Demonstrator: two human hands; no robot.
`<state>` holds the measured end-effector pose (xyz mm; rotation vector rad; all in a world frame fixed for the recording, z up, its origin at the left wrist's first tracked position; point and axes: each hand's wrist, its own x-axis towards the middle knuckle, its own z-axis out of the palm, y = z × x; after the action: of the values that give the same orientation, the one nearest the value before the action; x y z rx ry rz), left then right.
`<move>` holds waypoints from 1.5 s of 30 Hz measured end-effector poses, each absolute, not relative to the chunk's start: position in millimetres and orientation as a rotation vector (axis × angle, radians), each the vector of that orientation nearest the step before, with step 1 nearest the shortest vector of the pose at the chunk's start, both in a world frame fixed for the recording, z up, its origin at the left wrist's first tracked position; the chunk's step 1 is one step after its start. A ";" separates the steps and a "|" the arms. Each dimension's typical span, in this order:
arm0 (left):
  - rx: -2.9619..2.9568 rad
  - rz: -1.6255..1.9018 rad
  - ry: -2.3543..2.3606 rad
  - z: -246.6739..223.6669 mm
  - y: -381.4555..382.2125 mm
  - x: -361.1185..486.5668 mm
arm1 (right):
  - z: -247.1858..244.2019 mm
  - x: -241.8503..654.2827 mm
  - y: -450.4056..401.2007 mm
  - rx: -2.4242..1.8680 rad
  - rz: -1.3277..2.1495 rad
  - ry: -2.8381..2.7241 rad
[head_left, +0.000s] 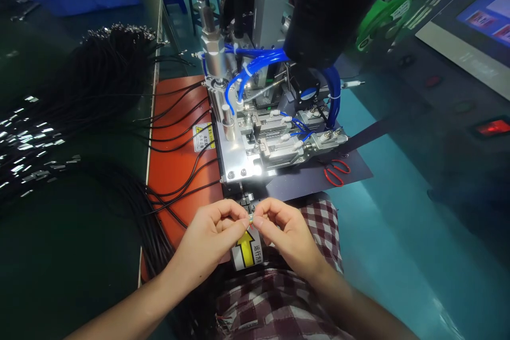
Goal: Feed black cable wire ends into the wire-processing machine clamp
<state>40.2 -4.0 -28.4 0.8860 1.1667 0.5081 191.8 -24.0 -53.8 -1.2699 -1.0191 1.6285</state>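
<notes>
Just ahead of your hands stands the machine (274, 143), its near edge leaving them little room forward; to your right, teal floor (398, 234) stretches beyond your checked lap (324, 228). On your left runs the pale edge of the dark worktop (91, 260), crossed by black cables (153, 234). Your left hand (215, 231) and right hand (287, 231) meet low in the centre, each grip pinching, thumb to forefinger, what look like tiny coloured wires (251, 219), just above a yellow arrow (246, 249). Fingertips hide most of them. A black cylinder (330, 5), cut off at the top, blocks part of the machine's back. Blue tubes (263, 58) arch over it; red-handled scissors (337, 172) lie at its right, blades hidden.
</notes>
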 end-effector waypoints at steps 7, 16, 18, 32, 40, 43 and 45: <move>0.875 0.509 1.150 -24.1 -3.9 39.6 | -56.6 195.1 -21.8 -1.199 1.745 -0.939; 1.005 0.451 1.101 -31.9 1.7 33.6 | -61.4 199.4 -16.9 -1.212 1.773 -0.980; 1.207 0.463 1.180 -31.5 1.8 31.5 | -64.4 201.6 -13.1 -1.224 1.758 -0.987; 2.181 0.525 1.184 -58.9 9.3 17.8 | -91.0 211.1 17.3 -1.233 1.784 -1.033; 2.362 0.490 1.171 -62.6 11.6 18.7 | -91.8 212.0 20.0 -1.273 1.818 -1.014; 2.402 0.492 1.182 -62.9 11.1 19.3 | -92.5 212.0 20.3 -1.289 1.830 -0.995; 2.425 0.495 1.184 -62.7 10.5 19.5 | -93.2 212.1 20.5 -1.301 1.833 -0.991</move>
<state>19.5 10.5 -62.7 2.4246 1.1836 0.4951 212.1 20.5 -93.2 -1.3014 -0.9908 1.8332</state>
